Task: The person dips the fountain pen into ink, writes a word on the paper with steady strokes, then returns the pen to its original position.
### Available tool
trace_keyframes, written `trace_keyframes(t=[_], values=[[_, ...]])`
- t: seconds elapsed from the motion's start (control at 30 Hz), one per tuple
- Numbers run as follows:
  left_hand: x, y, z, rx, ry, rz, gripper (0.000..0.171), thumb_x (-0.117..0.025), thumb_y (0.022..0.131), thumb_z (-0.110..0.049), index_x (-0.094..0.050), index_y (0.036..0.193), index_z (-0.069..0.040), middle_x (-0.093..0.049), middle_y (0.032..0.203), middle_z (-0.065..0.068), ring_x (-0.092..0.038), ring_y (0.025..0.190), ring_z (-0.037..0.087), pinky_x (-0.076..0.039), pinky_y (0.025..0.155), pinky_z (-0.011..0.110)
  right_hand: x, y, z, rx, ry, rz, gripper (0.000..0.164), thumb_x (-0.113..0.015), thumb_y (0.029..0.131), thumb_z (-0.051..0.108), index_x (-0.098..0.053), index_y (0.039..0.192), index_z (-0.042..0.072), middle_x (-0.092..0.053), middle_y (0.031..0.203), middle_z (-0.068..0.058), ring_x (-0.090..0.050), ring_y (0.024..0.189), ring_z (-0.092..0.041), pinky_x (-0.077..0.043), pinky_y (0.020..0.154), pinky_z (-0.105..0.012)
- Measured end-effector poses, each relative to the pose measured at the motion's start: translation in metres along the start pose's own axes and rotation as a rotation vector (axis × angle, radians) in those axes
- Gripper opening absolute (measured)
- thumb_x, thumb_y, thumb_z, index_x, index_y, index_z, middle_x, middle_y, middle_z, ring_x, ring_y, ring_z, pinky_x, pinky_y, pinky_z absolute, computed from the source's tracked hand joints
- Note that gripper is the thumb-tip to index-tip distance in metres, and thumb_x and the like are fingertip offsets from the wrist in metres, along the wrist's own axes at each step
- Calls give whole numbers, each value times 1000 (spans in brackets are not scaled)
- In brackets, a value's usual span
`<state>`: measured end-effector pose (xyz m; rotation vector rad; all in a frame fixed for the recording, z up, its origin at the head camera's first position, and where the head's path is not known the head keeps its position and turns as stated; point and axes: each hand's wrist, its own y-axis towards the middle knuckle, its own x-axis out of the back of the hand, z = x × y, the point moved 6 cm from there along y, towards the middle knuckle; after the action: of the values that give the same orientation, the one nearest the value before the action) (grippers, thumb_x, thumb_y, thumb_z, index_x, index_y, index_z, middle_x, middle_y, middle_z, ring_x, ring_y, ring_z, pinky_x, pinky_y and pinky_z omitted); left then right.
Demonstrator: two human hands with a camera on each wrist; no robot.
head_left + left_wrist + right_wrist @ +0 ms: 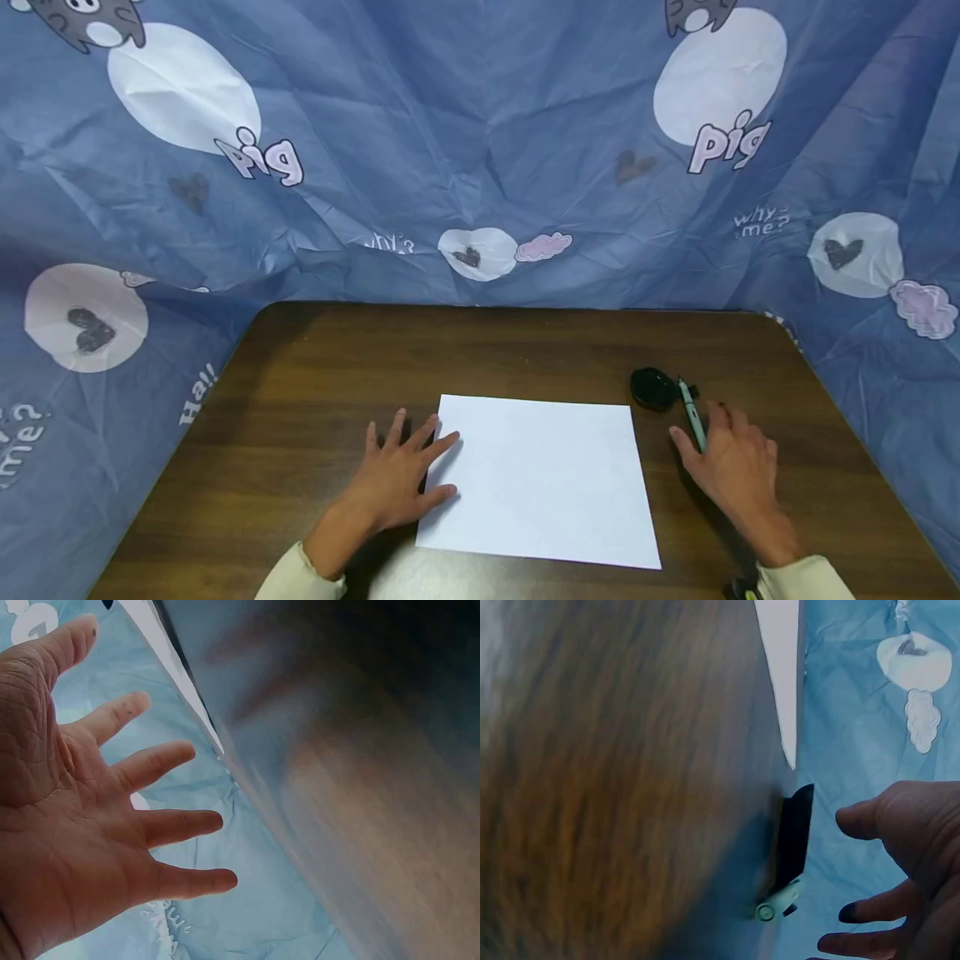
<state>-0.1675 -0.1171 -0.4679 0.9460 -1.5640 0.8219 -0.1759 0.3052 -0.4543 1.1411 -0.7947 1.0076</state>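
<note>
A blank white sheet of paper [540, 483] lies on the wooden table. Over its left edge my left hand [401, 479] spreads its fingers wide, and the left wrist view shows the bare palm [82, 832] holding nothing. To the right of the sheet, a light green pen [691, 415] lies beside a round black object [652, 389], whose kind I cannot tell. My right hand [738, 467] is just right of the pen, thumb and fingers loosely bent. In the right wrist view a gap shows between these fingers [877, 909] and the pen's round end [766, 912].
The brown table [300, 367] has rounded far corners. Behind and around it hangs a blue cloth [420, 150] printed with pigs, hearts and words. A small dark item [741, 588] shows at the right cuff, by the pale sleeve [806, 581].
</note>
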Motion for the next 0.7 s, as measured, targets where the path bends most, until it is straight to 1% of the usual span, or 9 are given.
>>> trace_keyframes(t=[0.07, 0.13, 0.2, 0.3, 0.33, 0.4, 0.53, 0.7], values=[[-2, 0, 0, -4, 8, 23, 67, -64, 89, -59, -48, 149, -32, -41, 156, 8, -25, 142, 54, -19, 100, 80, -4, 2, -4, -24, -7, 40, 68, -73, 87, 40, -54, 123, -15, -55, 106, -38, -57, 82, -54, -40, 68, -66], [-4, 1, 0, -6, 10, 58, 69, -63, 89, -60, -45, 150, -32, -37, 158, 7, -21, 143, 54, -18, 100, 80, -7, 5, -7, -21, -13, 51, 65, -74, 87, 39, -55, 118, -15, -56, 94, -34, -56, 73, -48, -42, 62, -61], [-6, 1, -1, -7, 9, 100, 72, -62, 89, -62, -42, 152, -34, -33, 161, 6, -17, 144, 53, -17, 100, 81, -9, 8, -9, -5, -8, 50, 60, -75, 86, 37, -56, 111, -15, -54, 80, -26, -53, 61, -39, -41, 53, -53], [-8, 1, -1, -8, 5, 144, 75, -62, 87, -65, -40, 153, -36, -29, 162, 5, -14, 145, 53, -16, 101, 81, -14, 14, -13, -6, 3, 78, 51, -75, 86, 35, -56, 96, -11, -46, 68, -14, -45, 54, -27, -34, 45, -41], [-8, 1, -2, -9, 3, 152, 76, -62, 86, -65, -40, 153, -36, -30, 162, 5, -14, 145, 53, -16, 100, 81, -16, 16, -15, -15, 8, 94, 49, -75, 86, 34, -55, 94, -10, -45, 66, -12, -44, 54, -26, -33, 45, -39], [-8, 0, -2, -9, 4, 163, 77, -63, 86, -66, -40, 152, -36, -30, 162, 4, -15, 146, 52, -17, 100, 81, -20, 20, -19, -44, 22, 140, 46, -74, 88, 33, -53, 91, -8, -44, 68, -12, -44, 55, -26, -33, 45, -37], [-8, -2, -2, -11, 9, 176, 79, -63, 84, -67, -39, 153, -37, -30, 162, 3, -15, 147, 49, -18, 99, 81, -28, 25, -25, -100, 32, 224, 42, -71, 91, 31, -52, 90, -7, -46, 71, -14, -47, 59, -28, -37, 48, -40], [-8, -3, -2, -4, 23, 180, 80, -66, 83, -66, -41, 152, -35, -30, 162, 4, -16, 147, 47, -19, 99, 81, -32, 29, -27, -127, 25, 274, 33, -69, 92, 23, -54, 90, -6, -48, 70, -14, -48, 59, -28, -39, 48, -41]])
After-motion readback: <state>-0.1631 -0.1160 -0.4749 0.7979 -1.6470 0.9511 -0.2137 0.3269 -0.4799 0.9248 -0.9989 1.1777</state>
